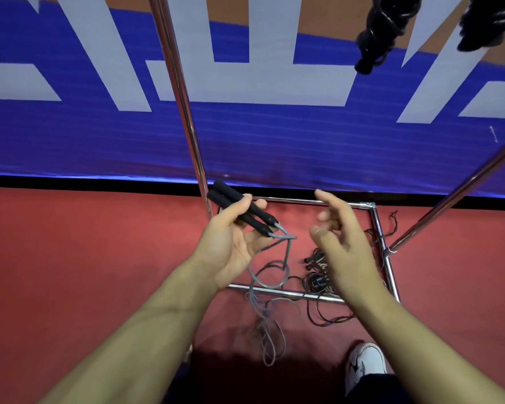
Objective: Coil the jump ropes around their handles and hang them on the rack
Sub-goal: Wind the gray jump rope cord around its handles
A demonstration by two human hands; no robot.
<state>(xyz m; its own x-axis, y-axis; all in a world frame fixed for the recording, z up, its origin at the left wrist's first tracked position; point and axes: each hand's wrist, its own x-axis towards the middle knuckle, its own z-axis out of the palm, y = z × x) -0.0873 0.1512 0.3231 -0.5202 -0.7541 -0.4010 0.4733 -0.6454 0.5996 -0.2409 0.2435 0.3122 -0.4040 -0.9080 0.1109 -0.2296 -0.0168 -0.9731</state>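
Observation:
My left hand (231, 237) grips two black handles (241, 209) of a jump rope side by side. Its grey cord (270, 282) hangs from the handles in loose loops down to the red floor. My right hand (340, 237) hovers to the right of the handles with fingers loosely curved and holds nothing. Two coiled black ropes (382, 30) hang from the top of the rack at the upper right. A tangle of black ropes with handles (318, 272) lies on the floor inside the rack's base, partly hidden by my right hand.
The chrome rack (187, 112) has an upright pole left of centre, a slanted pole (449, 199) on the right and a square base frame on the floor. A blue banner wall stands behind. My white shoe (365, 363) is at the bottom right.

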